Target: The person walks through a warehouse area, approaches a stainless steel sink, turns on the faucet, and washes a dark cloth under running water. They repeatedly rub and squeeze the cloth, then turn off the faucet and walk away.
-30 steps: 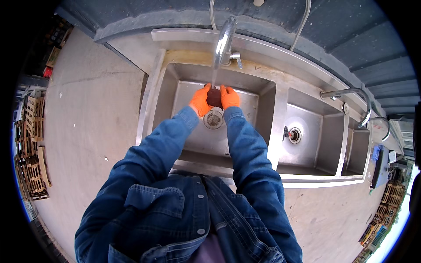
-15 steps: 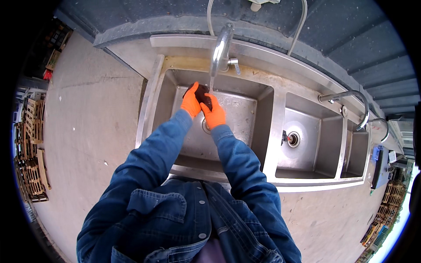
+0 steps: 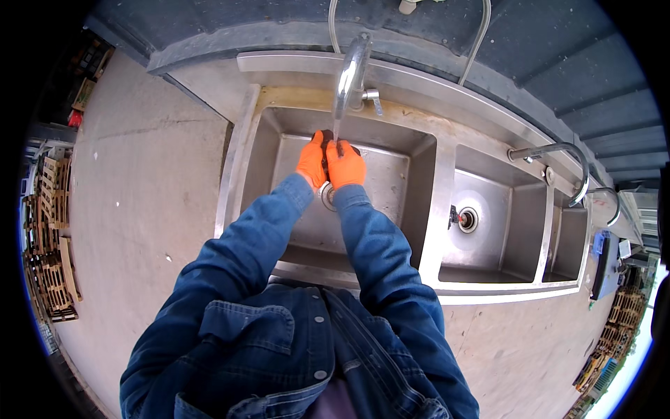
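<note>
Both my hands wear orange gloves and meet in the large left basin (image 3: 410, 202) of a steel sink. My left hand (image 3: 312, 160) is closed round one side of a dark brown object (image 3: 327, 137), its kind hidden by the gloves. On the other side, my right hand (image 3: 346, 167) has its fingers curled over the same dark thing. A thin stream of water (image 3: 338, 130) falls from the chrome faucet (image 3: 352, 75) right at my fingertips. Below my wrists shows part of the drain (image 3: 327, 195).
Right of the large basin lie a middle basin (image 3: 494, 241) with a small dark and red item (image 3: 456, 218) by its drain, and a narrow third basin (image 3: 564, 237). A second curved faucet (image 3: 558, 148) reaches over them. Wooden pallets (image 3: 52, 244) stand along the far left floor.
My hands have come level side by side, with the right one shifted slightly up and right. The brown object is now mostly covered by the gloves; more of it showed before.
</note>
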